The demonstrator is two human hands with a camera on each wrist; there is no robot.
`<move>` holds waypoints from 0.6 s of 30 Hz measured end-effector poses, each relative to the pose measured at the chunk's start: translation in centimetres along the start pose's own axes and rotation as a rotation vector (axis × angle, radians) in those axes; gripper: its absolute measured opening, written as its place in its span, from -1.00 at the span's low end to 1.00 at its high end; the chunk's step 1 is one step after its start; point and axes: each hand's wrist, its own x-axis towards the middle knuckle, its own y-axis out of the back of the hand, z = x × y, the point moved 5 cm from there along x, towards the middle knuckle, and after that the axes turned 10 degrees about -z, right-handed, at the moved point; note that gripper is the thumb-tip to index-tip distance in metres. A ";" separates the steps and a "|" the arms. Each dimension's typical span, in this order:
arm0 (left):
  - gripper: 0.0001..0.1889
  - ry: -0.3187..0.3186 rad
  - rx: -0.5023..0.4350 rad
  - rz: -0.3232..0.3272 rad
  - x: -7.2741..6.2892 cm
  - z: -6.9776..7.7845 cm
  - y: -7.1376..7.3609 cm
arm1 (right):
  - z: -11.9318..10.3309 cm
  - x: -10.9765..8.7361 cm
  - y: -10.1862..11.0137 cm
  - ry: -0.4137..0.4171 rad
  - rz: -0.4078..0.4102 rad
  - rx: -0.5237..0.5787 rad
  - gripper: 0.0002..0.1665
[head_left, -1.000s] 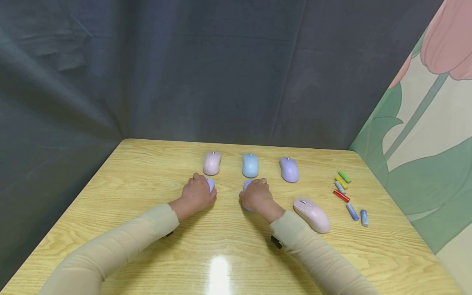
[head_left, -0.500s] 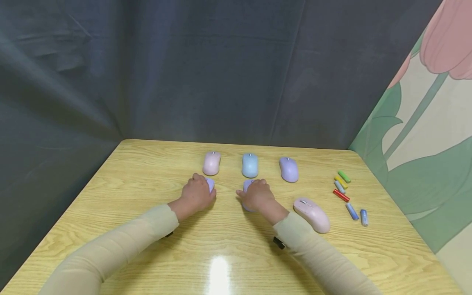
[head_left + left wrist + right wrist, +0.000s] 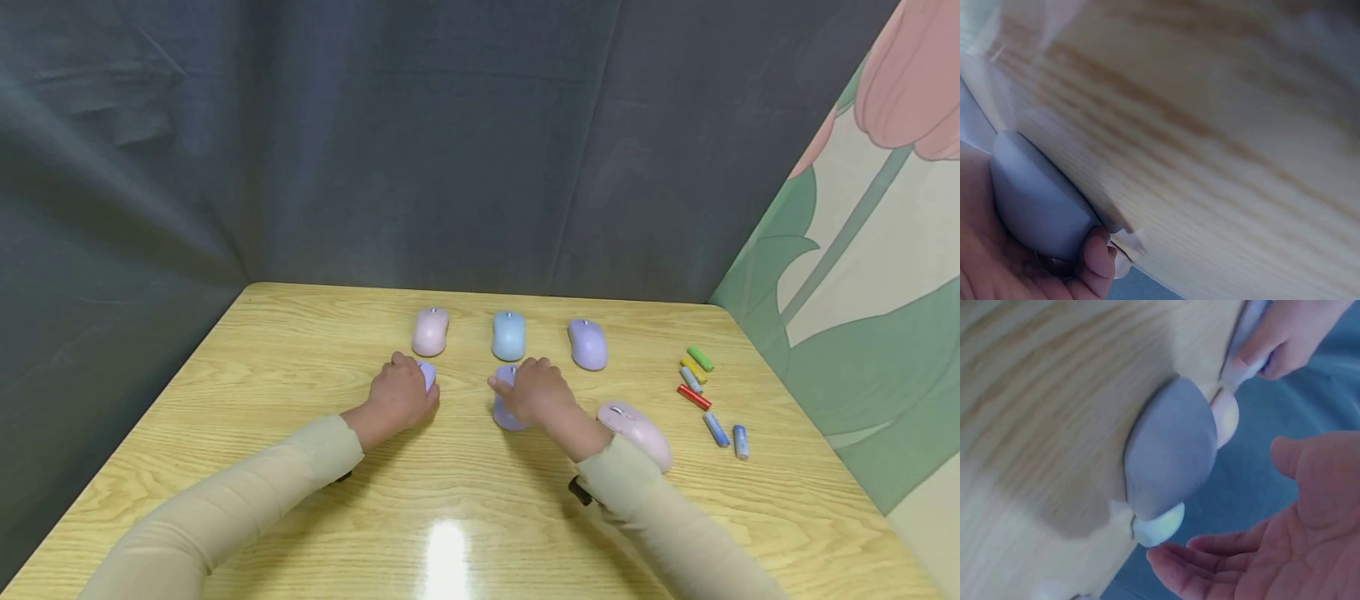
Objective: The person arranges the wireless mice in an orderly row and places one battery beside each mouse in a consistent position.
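Note:
My left hand (image 3: 400,392) grips a purple computer mouse (image 3: 427,375) lying on the wooden table. The left wrist view shows that mouse (image 3: 1041,194) between thumb and fingers, the rest of it hidden by the palm. To the right, a second purple mouse (image 3: 510,413) rests on the table. My right hand (image 3: 538,392) hovers over its right side, overlapping it in the head view. From the right wrist, this mouse (image 3: 1172,450) shows whole, and my right hand (image 3: 1291,534) is apart from it, with thumb and fingers spread and nothing between them.
Behind my hands stand a pink mouse (image 3: 431,332), a light blue mouse (image 3: 508,337) and another purple mouse (image 3: 588,345). A larger pink mouse (image 3: 637,435) lies beside my right forearm. Several small coloured cylinders (image 3: 694,397), resembling batteries, lie at the right. Dark cloth (image 3: 450,167) hangs behind the table.
My right hand has let go of the second purple mouse, opened its fingers and drawn off to the right, uncovering more of it. My left hand has stayed on its mouse.

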 end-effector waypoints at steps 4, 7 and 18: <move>-0.34 -0.002 -0.011 -0.007 0.0 0.0 0.1 | 0.5 -1.0 0.9 0.027 0.034 0.036 -0.07; -0.34 -0.003 -0.014 -0.008 0.0 0.0 0.1 | 1.0 -1.6 1.6 0.073 0.090 0.042 -0.15; -0.35 -0.010 -0.007 0.008 -0.1 0.1 0.2 | 3.6 -3.5 2.8 0.214 0.178 0.067 -0.16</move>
